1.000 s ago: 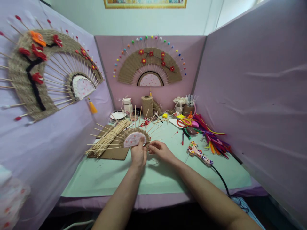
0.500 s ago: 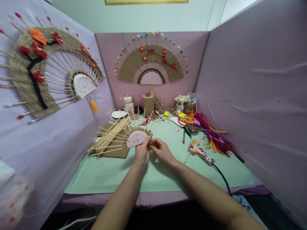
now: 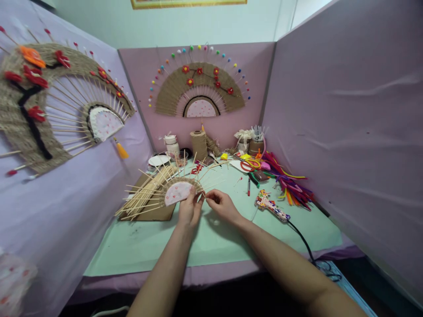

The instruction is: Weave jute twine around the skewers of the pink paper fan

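Observation:
My left hand [image 3: 188, 210] grips a small half-round fan frame [image 3: 178, 192] by its lower right part, thumb on the pale spotted centre. Rows of twine [image 3: 167, 186] are woven round that centre, and thin wooden sticks [image 3: 145, 198] fan outward from it. Just right of the frame's edge, my right hand [image 3: 223, 206] is closed in a pinch, its fingertips a little apart from the left fingers. Whatever lies in the pinch is too small to make out. Behind the frame, a bundle of loose sticks [image 3: 150, 187] rests on cardboard [image 3: 165, 214].
A patterned glue gun [image 3: 272, 207] with a black cord lies on the right. Beyond it are colourful pipe cleaners [image 3: 294, 185], scissors [image 3: 250, 164] and a red pen [image 3: 249, 186]. A twine spool [image 3: 198, 145] and white bottle [image 3: 171, 146] stand at the back. Finished fans [image 3: 200, 88] hang on the partitions.
The whole view has shifted, so things appear farther left. My right fingertips have drawn slightly away from the frame's edge, widening the gap between my hands. The left hand keeps its grip.

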`<state>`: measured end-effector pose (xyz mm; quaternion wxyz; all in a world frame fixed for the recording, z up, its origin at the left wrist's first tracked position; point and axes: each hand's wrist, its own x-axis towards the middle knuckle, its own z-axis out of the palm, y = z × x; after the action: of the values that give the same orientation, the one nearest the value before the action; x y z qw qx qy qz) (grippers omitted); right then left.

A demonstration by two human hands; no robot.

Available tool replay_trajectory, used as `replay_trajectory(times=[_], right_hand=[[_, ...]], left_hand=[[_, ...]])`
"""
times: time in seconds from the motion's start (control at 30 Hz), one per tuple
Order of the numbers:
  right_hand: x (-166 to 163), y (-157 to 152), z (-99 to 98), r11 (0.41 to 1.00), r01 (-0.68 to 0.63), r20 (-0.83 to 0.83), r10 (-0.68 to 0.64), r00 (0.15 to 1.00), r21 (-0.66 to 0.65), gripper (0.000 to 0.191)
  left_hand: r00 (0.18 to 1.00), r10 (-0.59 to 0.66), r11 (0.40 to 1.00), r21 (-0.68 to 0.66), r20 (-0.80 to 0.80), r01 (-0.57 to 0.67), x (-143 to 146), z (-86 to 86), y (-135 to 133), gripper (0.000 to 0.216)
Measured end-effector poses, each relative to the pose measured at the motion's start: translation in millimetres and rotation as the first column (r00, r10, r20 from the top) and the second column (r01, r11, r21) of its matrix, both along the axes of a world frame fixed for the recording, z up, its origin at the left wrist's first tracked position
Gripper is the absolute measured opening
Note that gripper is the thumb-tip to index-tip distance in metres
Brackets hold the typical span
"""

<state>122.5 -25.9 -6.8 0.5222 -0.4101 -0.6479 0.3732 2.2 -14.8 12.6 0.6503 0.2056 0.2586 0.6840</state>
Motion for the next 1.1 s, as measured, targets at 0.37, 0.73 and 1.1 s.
replay_trajectory(times=[0.37, 0.73, 1.1], right_hand=[[11.5, -4.0, 15.9, 0.946, 0.244, 0.067, -0.263, 0.962, 0.215, 0.017], [15.5, -2.8, 15.6, 0.873, 0.331, 0.210, -0.421, 0.882, 0.358, 0.015], [13.5, -3.9, 15.3, 0.867, 0.318, 0.204, -0.416, 0.886, 0.383, 0.015]], left_hand=[[0.975, 0.004, 1.000, 0.019, -0.224, 0.000, 5.4, 2.5, -6.8, 0.026], [0.926, 0.007, 1.000, 0.031, -0.377, 0.005, 10.8, -10.7, -3.7, 0.032], [0.792, 0.156, 0.987, 0.065, -0.590, -0.145, 15.3, 1.4, -13.6, 0.023]])
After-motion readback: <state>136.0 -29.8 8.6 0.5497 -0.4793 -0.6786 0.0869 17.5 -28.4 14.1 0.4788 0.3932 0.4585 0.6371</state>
